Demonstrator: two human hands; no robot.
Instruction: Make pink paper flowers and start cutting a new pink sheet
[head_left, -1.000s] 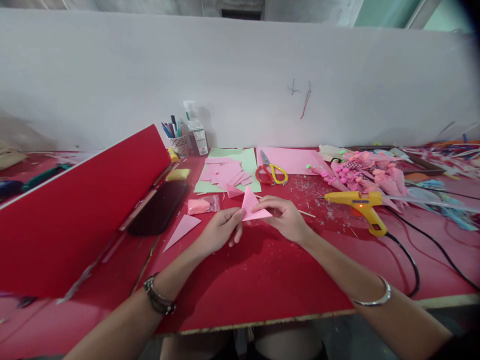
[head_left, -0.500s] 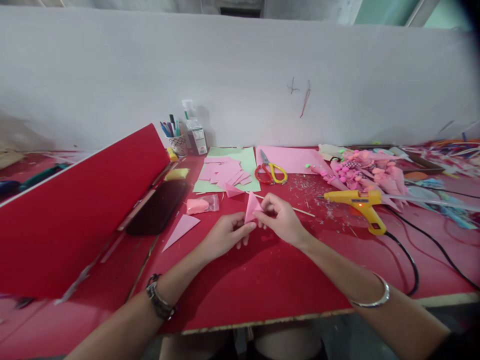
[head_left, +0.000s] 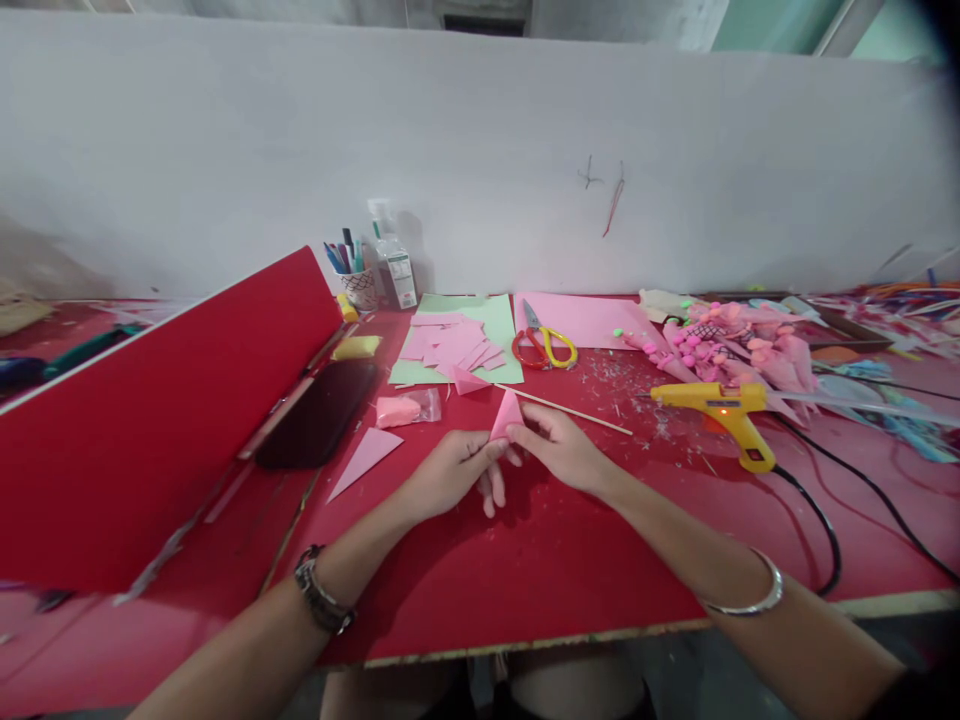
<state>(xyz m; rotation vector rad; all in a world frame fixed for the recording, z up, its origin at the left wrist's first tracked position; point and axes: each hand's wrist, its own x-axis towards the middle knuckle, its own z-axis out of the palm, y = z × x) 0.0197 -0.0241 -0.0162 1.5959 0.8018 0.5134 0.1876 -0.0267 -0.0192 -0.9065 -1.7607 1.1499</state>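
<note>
Between my hands is a small pink paper cone (head_left: pixel 508 414), its point up. My left hand (head_left: pixel 454 468) pinches its lower left edge between thumb and fingers. My right hand (head_left: pixel 561 447) grips its right side, thumb across the front. Just behind the cone lie another folded pink paper piece (head_left: pixel 468 381) and a thin wooden stick (head_left: pixel 574 408). A flat pink paper triangle (head_left: pixel 365 461) rests left of my left hand, with a small plastic bag of pinkish material (head_left: pixel 405 408) above it.
Pink paper pieces (head_left: pixel 450 340) lie on a green sheet (head_left: pixel 405 370). Scissors (head_left: pixel 546 345) overlap a pink sheet (head_left: pixel 600 318). At right are a yellow glue gun (head_left: pixel 720 400) with its cord and a pile of pink cones (head_left: pixel 727 340). A phone (head_left: pixel 319 415) and a leaning red board (head_left: pixel 165 420) stand left.
My right hand has lowered slightly and its fingers have closed in behind the cone. My left fingers reach further down below it. The cone stays between both hands.
</note>
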